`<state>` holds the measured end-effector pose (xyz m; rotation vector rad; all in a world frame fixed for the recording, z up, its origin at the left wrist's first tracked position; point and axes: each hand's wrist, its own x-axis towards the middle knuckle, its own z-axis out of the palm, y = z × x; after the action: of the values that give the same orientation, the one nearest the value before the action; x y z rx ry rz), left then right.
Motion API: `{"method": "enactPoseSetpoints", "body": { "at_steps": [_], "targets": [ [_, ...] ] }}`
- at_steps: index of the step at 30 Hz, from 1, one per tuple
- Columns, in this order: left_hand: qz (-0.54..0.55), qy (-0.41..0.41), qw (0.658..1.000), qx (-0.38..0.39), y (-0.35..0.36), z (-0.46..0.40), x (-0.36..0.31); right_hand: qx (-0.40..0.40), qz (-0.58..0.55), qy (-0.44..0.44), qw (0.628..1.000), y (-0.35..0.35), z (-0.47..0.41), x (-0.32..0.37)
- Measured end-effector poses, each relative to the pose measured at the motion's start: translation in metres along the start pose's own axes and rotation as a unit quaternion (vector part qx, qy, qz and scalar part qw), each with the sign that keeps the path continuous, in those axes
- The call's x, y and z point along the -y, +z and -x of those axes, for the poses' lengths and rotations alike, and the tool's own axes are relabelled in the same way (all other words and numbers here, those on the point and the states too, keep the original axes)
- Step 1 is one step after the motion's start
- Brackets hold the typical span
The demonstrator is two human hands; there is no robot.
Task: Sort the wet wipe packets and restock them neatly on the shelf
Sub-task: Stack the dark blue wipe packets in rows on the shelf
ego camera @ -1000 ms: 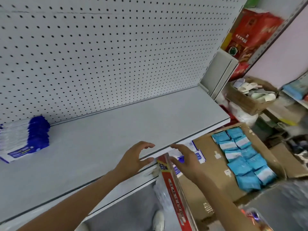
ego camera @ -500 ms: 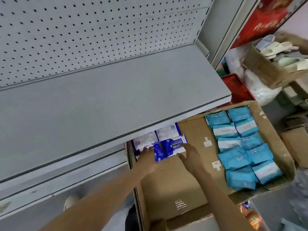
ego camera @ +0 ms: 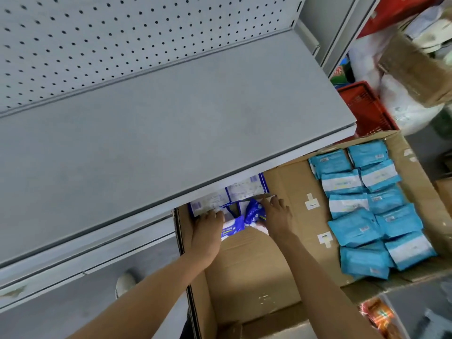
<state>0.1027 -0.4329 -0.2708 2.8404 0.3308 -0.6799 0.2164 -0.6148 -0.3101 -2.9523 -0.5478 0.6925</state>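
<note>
As both arms reached down into a large cardboard box (ego camera: 244, 272) on the floor, a person gathered dark blue and white wet wipe packets (ego camera: 241, 216) lying at its far end, partly tucked under the front lip of a grey shelf (ego camera: 171, 133). The left hand (ego camera: 208, 231) lay on the left side of the bunch with its fingers bent over the packets' edge, while the right hand (ego camera: 277, 216) pressed in from the right, fingers laid along a crumpled blue packet; the two hands appeared to squeeze the bunch between them, probably so that several could be lifted together. Whether the thumbs had closed underneath could not be seen. Light blue packets (ego camera: 367, 209) sat in overlapping rows at the box's right end, well apart from the dark blue ones, which suggested the sorting by colour was already done. No packets showed on the visible stretch of shelf directly above the box, a short lift from the hands. Behind it stood a white pegboard (ego camera: 110, 40); a red basket (ego camera: 364, 106) sat beyond the shelf's right end.
</note>
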Motion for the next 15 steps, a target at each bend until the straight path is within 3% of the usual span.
{"method": "enactPoseSetpoints", "body": {
  "at_steps": [4, 8, 12, 15],
  "targets": [
    [0.047, 0.036, 0.998, -0.016, -0.027, 0.011, 0.002, 0.055, -0.109, 0.054, 0.991, -0.012, 0.018, 0.001],
    [0.157, 0.094, 0.983, -0.011, -0.063, 0.035, 0.005, -0.027, -0.305, 0.135, 0.942, -0.055, 0.047, 0.012],
    [0.303, 0.122, 0.945, -0.012, -0.099, 0.061, 0.026, -0.068, -0.418, 0.127, 0.897, -0.119, 0.075, 0.036],
    [0.432, 0.111, 0.895, -0.015, -0.124, 0.079, 0.060, -0.078, -0.462, 0.097, 0.878, -0.168, 0.100, 0.073]
  ]
}}
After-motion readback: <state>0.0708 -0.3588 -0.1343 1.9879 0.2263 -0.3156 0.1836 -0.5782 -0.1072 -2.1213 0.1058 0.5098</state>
